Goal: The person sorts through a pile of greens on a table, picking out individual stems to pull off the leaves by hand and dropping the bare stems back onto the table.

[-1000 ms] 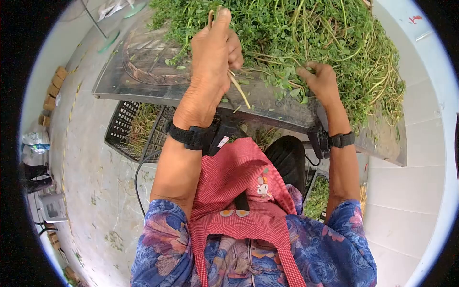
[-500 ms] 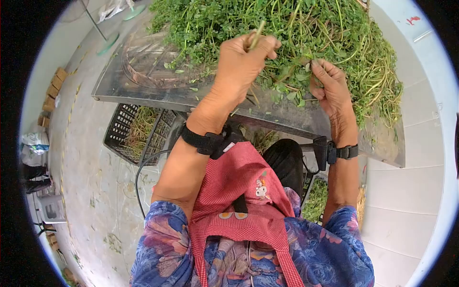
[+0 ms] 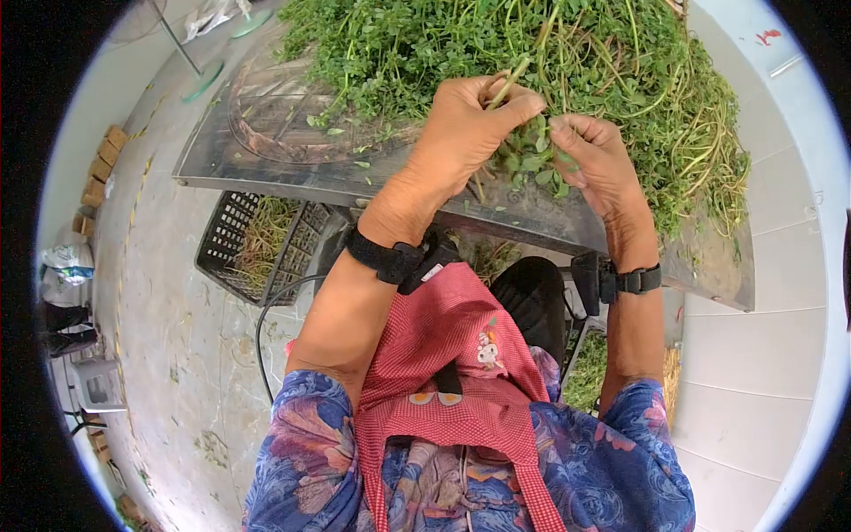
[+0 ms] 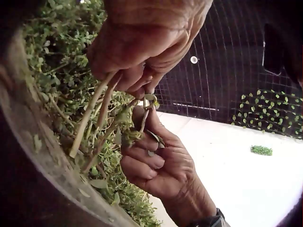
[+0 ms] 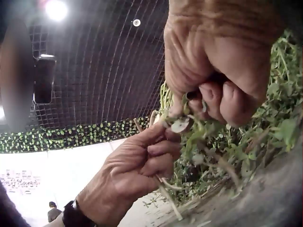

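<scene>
My left hand (image 3: 465, 129) has its fingers curled round a few thick, pale green and brownish stems (image 4: 90, 116), whose ends poke out above and below the fist. Close beside it, my right hand (image 3: 603, 164) pinches a leafy green sprig (image 3: 534, 161). Both sets of fingertips nearly meet at this sprig in the two wrist views. The hands are over the front edge of a dark wooden table (image 3: 266, 177). Behind them lies a big heap of leafy green stalks (image 3: 443, 44).
Below the table, a black plastic crate (image 3: 217, 239) holds loose stalks. Another container of greens (image 3: 587, 368) stands by the right forearm. A black cable (image 3: 260, 346) hangs beside the left arm. Small cardboard boxes (image 3: 93, 191) line the floor at left.
My left hand has come down and to the right with its stems, up to the right hand. The right hand has turned and lifted from the heap's edge, now pinching a sprig.
</scene>
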{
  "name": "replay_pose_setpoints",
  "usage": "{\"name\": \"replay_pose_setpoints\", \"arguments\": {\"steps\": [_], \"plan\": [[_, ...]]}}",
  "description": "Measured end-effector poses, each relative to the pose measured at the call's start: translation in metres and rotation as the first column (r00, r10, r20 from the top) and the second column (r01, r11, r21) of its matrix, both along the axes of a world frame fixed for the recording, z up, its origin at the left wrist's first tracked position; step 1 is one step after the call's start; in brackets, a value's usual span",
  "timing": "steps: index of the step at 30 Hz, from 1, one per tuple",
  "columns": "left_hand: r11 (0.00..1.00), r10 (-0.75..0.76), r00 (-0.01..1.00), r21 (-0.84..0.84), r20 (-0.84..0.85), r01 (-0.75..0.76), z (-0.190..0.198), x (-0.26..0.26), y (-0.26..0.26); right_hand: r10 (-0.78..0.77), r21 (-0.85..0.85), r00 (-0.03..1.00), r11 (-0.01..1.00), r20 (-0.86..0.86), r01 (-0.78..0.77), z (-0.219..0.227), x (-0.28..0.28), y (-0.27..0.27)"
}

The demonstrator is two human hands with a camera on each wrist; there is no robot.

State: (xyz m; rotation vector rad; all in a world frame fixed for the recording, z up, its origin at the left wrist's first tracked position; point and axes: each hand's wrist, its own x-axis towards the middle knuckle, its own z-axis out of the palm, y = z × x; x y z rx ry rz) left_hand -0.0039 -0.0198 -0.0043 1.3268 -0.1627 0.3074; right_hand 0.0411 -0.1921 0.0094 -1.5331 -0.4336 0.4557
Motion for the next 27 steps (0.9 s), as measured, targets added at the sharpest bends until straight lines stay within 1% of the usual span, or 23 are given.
{"name": "replay_pose_setpoints", "arguments": {"steps": [2,4,5,6,7,8,9,10,11,12,13,14,16,17,18,19,20,22,23,24,25,26,27], "plan": [[1.000,0.026,1.000,-0.009,-0.014,-0.026,-0.002,0.002,0.000,-0.033,-0.020,0.999,0.999,0.013,0.033,-0.002,0.000,0.004],[0.999,0.051,0.998,-0.018,-0.028,-0.051,-0.004,0.005,-0.001,-0.197,0.131,0.980,0.973,0.032,0.191,-0.004,0.001,0.009],[0.995,0.091,0.995,-0.030,-0.030,-0.092,-0.007,0.007,-0.001,-0.197,0.132,0.980,0.973,0.031,0.192,-0.005,0.003,0.009],[0.990,0.131,0.991,-0.041,-0.033,-0.132,-0.006,0.007,-0.001,-0.270,0.216,0.963,0.941,0.020,0.259,-0.005,0.005,0.008],[0.990,0.131,0.991,-0.040,-0.032,-0.132,-0.006,0.007,0.000,-0.339,0.299,0.941,0.898,0.003,0.323,-0.006,0.007,0.006],[0.984,0.126,0.990,-0.119,-0.062,-0.133,-0.006,0.006,0.002,-0.339,0.300,0.941,0.898,0.004,0.322,-0.006,0.008,0.001],[0.971,0.119,0.989,-0.198,-0.092,-0.135,-0.005,0.006,0.004,-0.203,0.410,0.973,0.883,-0.108,0.229,-0.005,0.008,-0.004],[0.971,0.120,0.989,-0.198,-0.091,-0.136,-0.005,0.006,0.005,-0.049,0.523,0.979,0.840,-0.200,0.149,-0.005,0.008,-0.008],[0.958,0.116,0.986,-0.250,-0.119,-0.143,-0.004,0.006,0.006,-0.048,0.523,0.979,0.839,-0.199,0.147,-0.006,0.006,-0.010],[0.942,0.111,0.983,-0.300,-0.147,-0.151,-0.004,0.006,0.006,-0.103,0.447,0.974,0.876,-0.200,0.184,-0.005,0.001,-0.010],[0.942,0.112,0.983,-0.300,-0.147,-0.152,-0.004,0.006,0.006,-0.158,0.367,0.968,0.903,-0.197,0.222,-0.005,-0.003,-0.010],[0.943,0.105,0.983,-0.299,-0.149,-0.146,-0.004,0.006,0.006,-0.158,0.368,0.967,0.903,-0.197,0.223,-0.003,-0.006,-0.008],[0.944,0.096,0.984,-0.298,-0.153,-0.138,-0.003,0.005,0.005,-0.199,0.205,0.980,0.960,0.015,0.192,0.002,-0.011,-0.004],[0.951,0.093,0.981,-0.277,-0.169,-0.137,-0.002,0.004,0.004,-0.200,0.205,0.980,0.959,0.014,0.193,0.004,-0.014,0.001],[0.957,0.090,0.979,-0.255,-0.184,-0.136,-0.001,0.003,0.003,-0.258,0.090,0.948,0.965,0.186,0.245,0.007,-0.018,0.008],[0.958,0.088,0.979,-0.255,-0.184,-0.134,-0.001,0.003,0.002,-0.286,-0.018,0.889,0.950,0.358,0.313,0.008,-0.020,0.012],[0.962,0.079,0.980,-0.244,-0.181,-0.123,-0.002,0.004,0.000,-0.287,-0.017,0.888,0.949,0.358,0.314,0.005,-0.019,0.015],[0.967,0.068,0.982,-0.232,-0.177,-0.108,-0.003,0.004,-0.003,-0.179,-0.112,0.896,0.964,0.406,0.243,-0.002,-0.012,0.021],[0.968,0.053,0.985,-0.235,-0.164,-0.091,-0.004,0.004,-0.006,-0.193,-0.090,0.927,0.968,0.322,0.233,-0.005,-0.011,0.023],[0.968,0.040,0.988,-0.239,-0.151,-0.076,-0.004,0.004,-0.006,-0.192,-0.089,0.927,0.969,0.322,0.232,-0.005,-0.010,0.023],[0.955,-0.049,0.985,-0.297,-0.167,-0.003,-0.003,0.003,-0.002,-0.196,0.022,0.967,0.981,0.162,0.195,-0.005,-0.008,0.022],[0.955,-0.045,0.985,-0.297,-0.168,-0.007,-0.003,0.002,0.001,-0.176,0.136,0.984,0.975,-0.002,0.175,-0.006,-0.007,0.021],[0.959,-0.088,0.983,-0.279,-0.161,0.040,-0.003,0.003,0.003,-0.175,0.135,0.985,0.976,-0.003,0.174,-0.007,-0.006,0.020]]}}
